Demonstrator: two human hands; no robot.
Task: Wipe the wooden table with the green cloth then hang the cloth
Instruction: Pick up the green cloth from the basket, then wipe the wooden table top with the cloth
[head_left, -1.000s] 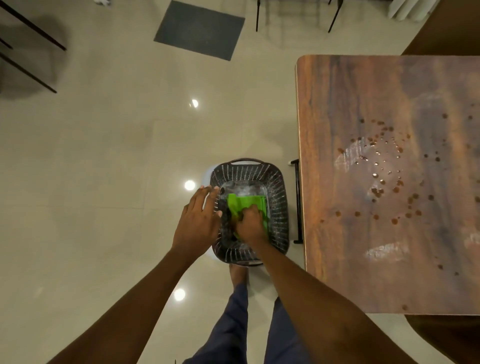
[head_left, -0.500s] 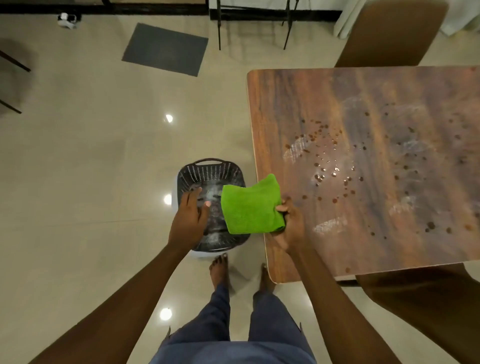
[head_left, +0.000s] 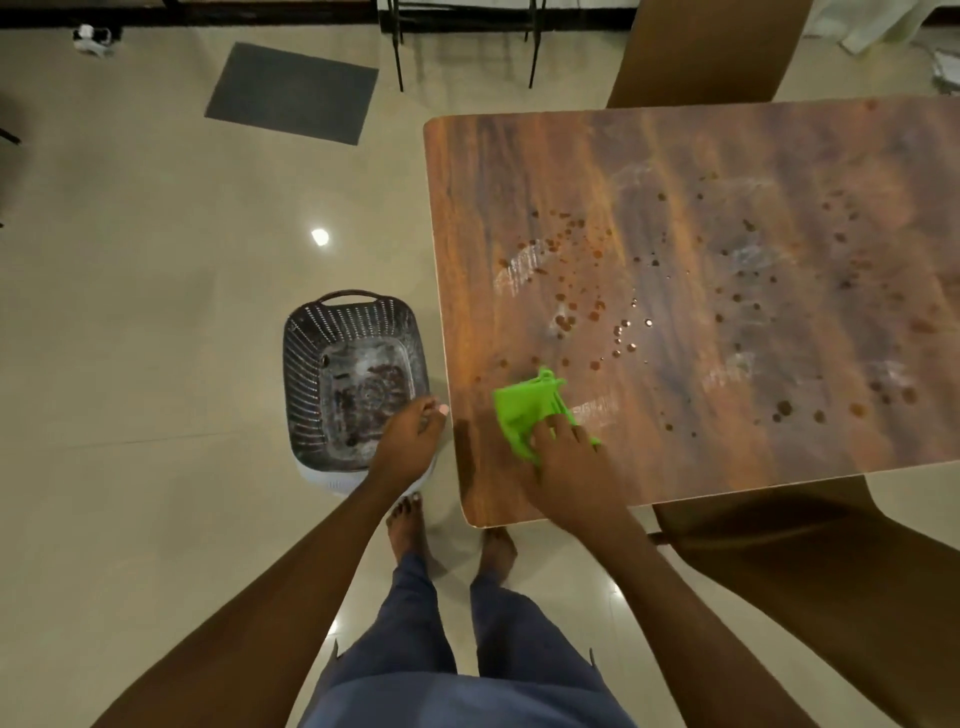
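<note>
While the right hand (head_left: 569, 457) presses down near the front-left corner of the wooden surface (head_left: 675, 467), its fingers (head_left: 563, 434) lie spread and flat on the green cloth (head_left: 522, 410), pinning the bunched fabric against the wood. The cloth pokes out ahead of and to the left of those fingers, pointing away from the body. The left hand (head_left: 410, 441) hangs just off the surface's left edge above the dark basket (head_left: 311, 364), fingers loosely curled and holding nothing, so the right hand is the one placed to wipe. Beyond the cloth, farther from the body and to the right, brown spots (head_left: 566, 319) and droplets scatter over the middle of the surface; the stroke probably has to run forward and rightward into them.
</note>
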